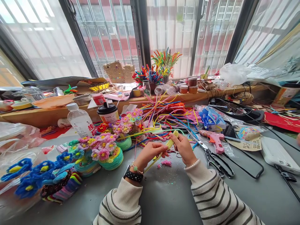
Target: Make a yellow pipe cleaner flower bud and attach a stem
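Note:
Both my hands meet over the grey table point(164, 193), pinching one yellow-green pipe cleaner point(169, 143). My left hand point(150, 153) grips its lower stretch, fingers closed; a black watch and bead bracelet sit on that wrist. My right hand point(184, 148) is closed round the upper, coiled end. The stem's loose tail runs down and left below my left hand. A small pink fuzzy scrap point(167, 163) lies on the table just under my hands.
Pipe-cleaner flower baskets point(106, 150) and blue flowers point(28, 175) fill the left. Loose coloured pipe cleaners point(164, 115) lie behind my hands. Scissors point(212, 157), a pink glue gun point(215, 140), a white device point(277, 154), a bottle point(79, 120) and a cup point(108, 113) stand around.

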{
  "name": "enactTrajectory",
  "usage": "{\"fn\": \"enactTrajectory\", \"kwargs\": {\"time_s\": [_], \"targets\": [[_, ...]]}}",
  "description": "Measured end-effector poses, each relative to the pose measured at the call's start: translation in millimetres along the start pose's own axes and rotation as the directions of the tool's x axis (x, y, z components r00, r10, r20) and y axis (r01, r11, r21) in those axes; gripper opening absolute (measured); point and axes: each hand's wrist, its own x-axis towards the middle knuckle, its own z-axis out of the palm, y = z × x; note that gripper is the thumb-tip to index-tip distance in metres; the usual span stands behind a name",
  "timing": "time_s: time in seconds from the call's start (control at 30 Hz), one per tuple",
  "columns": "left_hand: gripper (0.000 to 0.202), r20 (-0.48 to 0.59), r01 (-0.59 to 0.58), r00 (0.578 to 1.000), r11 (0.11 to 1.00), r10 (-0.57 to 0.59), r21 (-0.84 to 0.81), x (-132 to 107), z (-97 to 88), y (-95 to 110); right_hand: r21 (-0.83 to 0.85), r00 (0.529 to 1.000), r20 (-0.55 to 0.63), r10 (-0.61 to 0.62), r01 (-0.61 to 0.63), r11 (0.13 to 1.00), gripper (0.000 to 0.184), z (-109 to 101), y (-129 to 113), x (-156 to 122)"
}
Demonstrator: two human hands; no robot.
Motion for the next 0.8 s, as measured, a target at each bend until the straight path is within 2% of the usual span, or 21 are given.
{"fn": "enactTrajectory", "kwargs": {"time_s": [0.13,0.23,0.33,0.4,0.5,0.6,0.7,0.8], "targets": [[0.036,-0.042,0.036,0.998,0.996,-0.039,-0.078,0.2,0.1,-0.3,0.101,0.999,-0.009,0.034,-0.033,0.994,0.032,-0.9,-1.0,1.1],[0.032,-0.069,0.024,0.997,0.996,-0.03,-0.087,-0.6,1.8,2.3,0.104,0.999,0.007,0.05,-0.051,0.993,0.034,0.1,-2.5,-0.1],[0.029,-0.122,-0.032,0.992,0.996,0.022,-0.083,-1.0,3.2,4.5,-0.022,0.997,0.06,0.05,-0.049,0.999,0.036,2.5,-1.7,-2.0],[0.029,-0.149,-0.08,0.986,0.994,0.07,-0.068,0.0,3.2,3.7,-0.187,0.996,0.088,0.005,0.011,0.982,0.037,4.0,-0.3,-3.1],[0.03,-0.162,-0.123,0.98,0.992,0.115,-0.035,3.3,2.2,-0.8,-0.389,0.988,0.135,-0.08,0.127,0.912,0.039,5.7,1.2,-4.6],[0.03,-0.163,-0.145,0.975,0.989,0.148,0.029,6.0,1.9,-4.1,-0.458,0.975,0.186,-0.121,0.195,0.867,0.041,6.3,1.4,-5.8],[0.032,-0.162,-0.156,0.972,0.984,0.168,0.087,5.6,3.3,-2.6,-0.486,0.971,0.185,-0.15,0.223,0.845,0.042,6.5,1.8,-6.1],[0.034,-0.147,-0.147,0.977,0.987,0.155,0.063,4.2,5.1,0.4,-0.481,0.971,0.18,-0.159,0.228,0.847,0.042,6.9,2.9,-6.1]]}}
